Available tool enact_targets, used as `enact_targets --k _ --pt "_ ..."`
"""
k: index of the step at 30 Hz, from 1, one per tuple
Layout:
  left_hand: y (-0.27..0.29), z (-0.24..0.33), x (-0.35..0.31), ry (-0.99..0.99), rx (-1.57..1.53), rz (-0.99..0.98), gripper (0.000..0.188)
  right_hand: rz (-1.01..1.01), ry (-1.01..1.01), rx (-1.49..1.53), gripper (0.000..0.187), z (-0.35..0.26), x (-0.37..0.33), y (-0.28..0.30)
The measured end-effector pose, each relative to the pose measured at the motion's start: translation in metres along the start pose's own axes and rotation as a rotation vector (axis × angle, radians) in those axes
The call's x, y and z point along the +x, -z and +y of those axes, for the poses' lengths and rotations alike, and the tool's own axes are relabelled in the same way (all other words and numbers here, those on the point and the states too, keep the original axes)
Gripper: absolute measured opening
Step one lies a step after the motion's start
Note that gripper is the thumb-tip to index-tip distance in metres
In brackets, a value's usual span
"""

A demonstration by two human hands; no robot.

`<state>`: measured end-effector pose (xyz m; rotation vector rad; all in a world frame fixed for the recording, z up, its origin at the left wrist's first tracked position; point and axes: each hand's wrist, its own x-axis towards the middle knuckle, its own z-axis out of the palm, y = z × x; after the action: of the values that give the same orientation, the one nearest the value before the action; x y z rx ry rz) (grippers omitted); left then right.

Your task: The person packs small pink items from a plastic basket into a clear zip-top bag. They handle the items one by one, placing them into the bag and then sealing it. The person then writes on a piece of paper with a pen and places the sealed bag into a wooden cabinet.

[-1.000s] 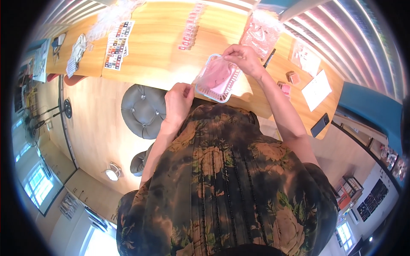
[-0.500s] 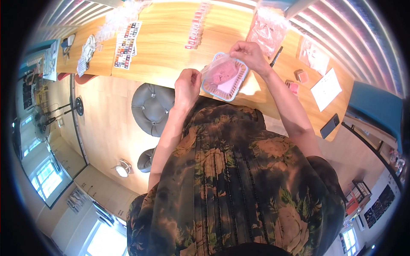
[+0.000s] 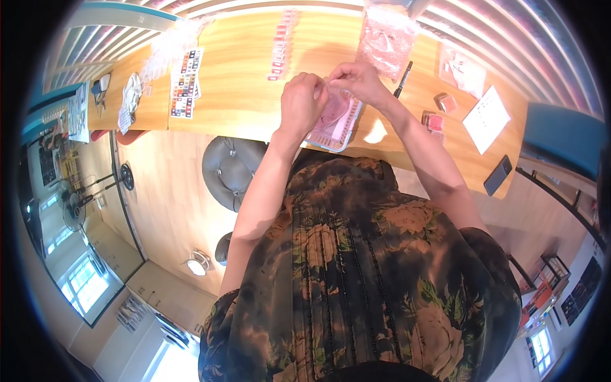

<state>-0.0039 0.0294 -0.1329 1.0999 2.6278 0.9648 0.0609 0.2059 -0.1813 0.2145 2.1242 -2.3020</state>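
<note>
Left hand (image 3: pixel 304 105) has moved right and away from the body since the last frame, closing up on the right hand (image 3: pixel 358 84); the bag (image 3: pixel 333 113), stretched between them before, is now gathered under the fingertips. Both hands pinch its far edge, fingertips together on the film, the two grips almost meeting. Exact finger contact on the left partly hidden by the hand itself.

Bag is clear, pink inside, hanging just below the grips over the basket (image 3: pixel 323 141). Held edge points away from the person, loose end toward the body and slightly left; long axis seems to run that way, but film is bunched, can't tell exactly. Can't tell if it touches the basket floor. Basket's long axis slants, near end left, far end right under the hands.

Beyond the grips: a big bag (image 3: pixel 386 46) of pink bits, ahead and right; a row of pink packets (image 3: pixel 280 48), ahead and left. Right of the grips: pen (image 3: pixel 403 79), two small boxes (image 3: pixel 446 102), paper (image 3: pixel 486 120). Phone (image 3: pixel 498 175) farther right, nearer the body. Charts (image 3: pixel 186 86) well left.
</note>
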Motion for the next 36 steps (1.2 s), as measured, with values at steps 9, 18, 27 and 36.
enact_targets --k 9,18,27,36 --pt "-0.007 -0.002 0.004 0.166 -0.152 -0.028 0.014 0.06 0.082 0.016 0.007 0.017 0.005 -0.001" --pt "-0.005 -0.004 0.008 0.172 -0.167 -0.032 0.015 0.066 -0.049 0.035 0.001 0.005 0.006 -0.005" --pt "0.005 0.003 0.003 0.241 -0.174 -0.036 0.015 0.099 -0.027 0.018 0.002 0.0 -0.001 -0.009" --pt "-0.001 -0.004 0.0 0.238 -0.221 -0.002 0.019 0.157 0.016 -0.022 0.002 0.005 0.002 -0.009"
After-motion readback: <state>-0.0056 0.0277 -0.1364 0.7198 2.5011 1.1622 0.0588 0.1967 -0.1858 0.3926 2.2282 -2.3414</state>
